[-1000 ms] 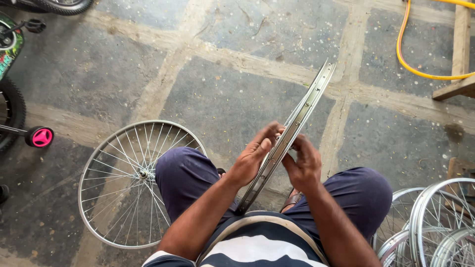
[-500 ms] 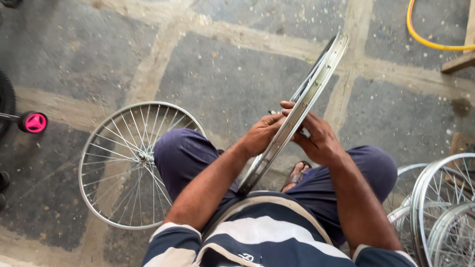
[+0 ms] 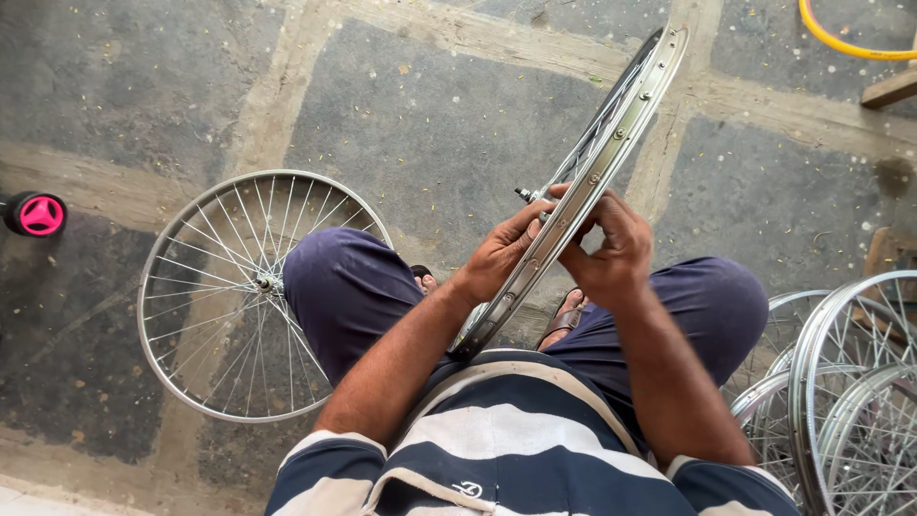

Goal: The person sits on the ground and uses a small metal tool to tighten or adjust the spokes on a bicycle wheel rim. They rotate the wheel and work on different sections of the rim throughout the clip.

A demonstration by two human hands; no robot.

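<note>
- While both hands clamp it edge-on, the silver wheel rim (image 3: 611,143) runs from the lap toward one o'clock.
- The left hand (image 3: 501,256) grips its left face; the right hand (image 3: 611,250) wraps its right, fingers closed.
- A spoked wheel (image 3: 239,296) lies flat at nine o'clock.
- Stacked rims (image 3: 850,392) sit at four o'clock.

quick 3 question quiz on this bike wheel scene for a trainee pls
1. True or false: the wheel rim held edge-on is gripped by both hands.
2. Where does the spoked wheel on the floor lie? A) beside the person's left knee B) on the right, with the stack of rims
3. What colour is the small wheel at the far left edge?

Key: 1 true, the left hand and right hand sit on either side of it. 2 A. 3 pink.
</note>
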